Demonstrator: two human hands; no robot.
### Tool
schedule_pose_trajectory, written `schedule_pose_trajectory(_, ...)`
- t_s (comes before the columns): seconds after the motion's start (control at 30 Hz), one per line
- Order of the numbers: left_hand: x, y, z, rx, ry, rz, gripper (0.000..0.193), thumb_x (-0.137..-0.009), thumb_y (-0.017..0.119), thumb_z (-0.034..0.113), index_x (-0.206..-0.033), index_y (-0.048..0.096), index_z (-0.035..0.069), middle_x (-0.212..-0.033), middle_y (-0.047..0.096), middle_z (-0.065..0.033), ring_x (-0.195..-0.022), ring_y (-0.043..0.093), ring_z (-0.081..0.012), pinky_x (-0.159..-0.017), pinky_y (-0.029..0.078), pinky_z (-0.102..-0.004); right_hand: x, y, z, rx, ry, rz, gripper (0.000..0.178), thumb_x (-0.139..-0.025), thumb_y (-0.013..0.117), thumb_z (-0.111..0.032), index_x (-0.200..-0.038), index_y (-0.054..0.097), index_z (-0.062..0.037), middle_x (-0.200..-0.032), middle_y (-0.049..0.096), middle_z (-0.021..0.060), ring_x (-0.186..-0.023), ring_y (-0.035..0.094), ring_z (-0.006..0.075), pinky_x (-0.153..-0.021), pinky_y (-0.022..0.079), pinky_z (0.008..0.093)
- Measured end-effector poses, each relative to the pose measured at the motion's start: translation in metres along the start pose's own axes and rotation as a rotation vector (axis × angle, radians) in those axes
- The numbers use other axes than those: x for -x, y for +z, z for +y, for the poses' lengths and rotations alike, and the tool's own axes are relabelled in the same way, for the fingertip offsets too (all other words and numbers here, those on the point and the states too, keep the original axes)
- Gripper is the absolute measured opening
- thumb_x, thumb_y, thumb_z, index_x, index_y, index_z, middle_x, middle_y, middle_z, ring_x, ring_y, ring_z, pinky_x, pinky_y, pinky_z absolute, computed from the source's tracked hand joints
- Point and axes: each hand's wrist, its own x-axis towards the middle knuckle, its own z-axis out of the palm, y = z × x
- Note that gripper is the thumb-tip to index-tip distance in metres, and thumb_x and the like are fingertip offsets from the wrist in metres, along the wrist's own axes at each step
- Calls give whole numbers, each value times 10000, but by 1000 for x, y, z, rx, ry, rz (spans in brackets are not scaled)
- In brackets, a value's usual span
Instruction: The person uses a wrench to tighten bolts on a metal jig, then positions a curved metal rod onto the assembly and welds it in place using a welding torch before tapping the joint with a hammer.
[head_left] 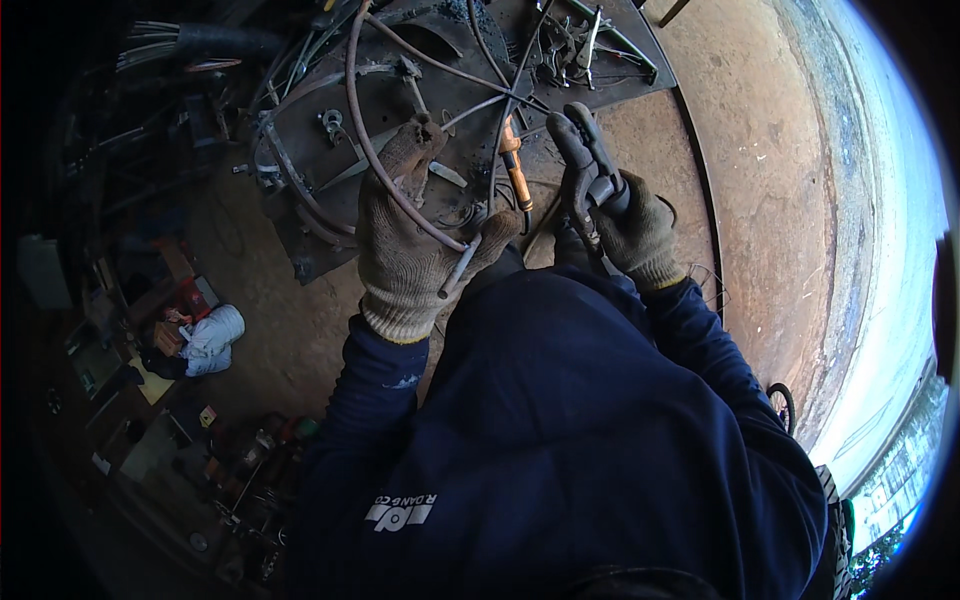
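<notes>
The left hand (405, 245), in a worn grey-brown knitted work glove, is clenched around a thin curved rusty metal rod (362, 120) that arcs up and away over the work surface; the lower end of the rod passes through the fist and a short pale stub sticks out just below the thumb. The right hand (635, 232), in a similar knitted glove, is grasping the dark handles of a black welding electrode clamp (588, 160), its jaws pointing up and away from the person. Between the two hands, near but not touching either, lies an orange-handled tool (516, 172) with a dark cable running from it.

Below and beyond the hands is a dark, scorched steel counter (420, 50), on which bent rods and rings of bare metal are spread in a loose round frame. At the far edge of the counter lies a heap of dark pliers and clamps (572, 45). Both forearms wear the dark navy long sleeves (560, 400) of the person's jacket. To the left, on the brown dirt floor (280, 320), lie a white crumpled cloth bundle (212, 335) and assorted small boxes and clutter. To the right, bare reddish ground (770, 150) curves away.
</notes>
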Motion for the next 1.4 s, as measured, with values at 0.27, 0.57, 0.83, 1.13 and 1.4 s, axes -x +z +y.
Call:
schedule_pose_trajectory(0.27,0,-1,1,-10,-25,-34,983,-775,909,409,-1429,343,-58,-1409,472,-221,-1308,535,-322,-1091,511,-424,2,-2,-11,17,18,9,544,-829,802,-263,-1281,592,-45,-974,720,214,-890,738,372,-765,583,450)
schedule_pose_trajectory(0.57,0,6,1,68,-45,-8,960,-758,927,380,-1410,369,-50,-1392,485,-207,-1279,552,-299,-1054,536,-395,7,-12,-31,133,23,-49,627,-833,812,-287,-1342,549,-33,-1115,697,234,-980,715,399,-820,584,465)
schedule_pose_trajectory(0.83,-4,3,3,-50,36,30,967,-753,911,477,-1393,424,-60,-1341,524,-212,-1233,577,-307,-1019,531,-426,9,-17,-38,155,1,-73,612,-839,802,-284,-1337,538,-46,-1069,707,228,-932,720,396,-764,581,483)
schedule_pose_trajectory(1.13,-2,10,-1,133,-24,83,917,-751,910,479,-1353,468,-53,-1331,535,-200,-1209,594,-301,-1003,536,-414,10,-16,-45,183,0,-42,539,-885,764,-306,-1309,546,-55,-1019,715,222,-881,726,399,-733,579,491)
schedule_pose_trajectory(1.4,-5,5,2,71,-1,16,934,-772,907,437,-1389,408,-57,-1325,541,-210,-1223,594,-301,-1056,522,-414,10,-16,-46,121,72,-76,535,-922,727,-322,-1320,536,-19,-1011,716,227,-892,734,388,-758,580,484)
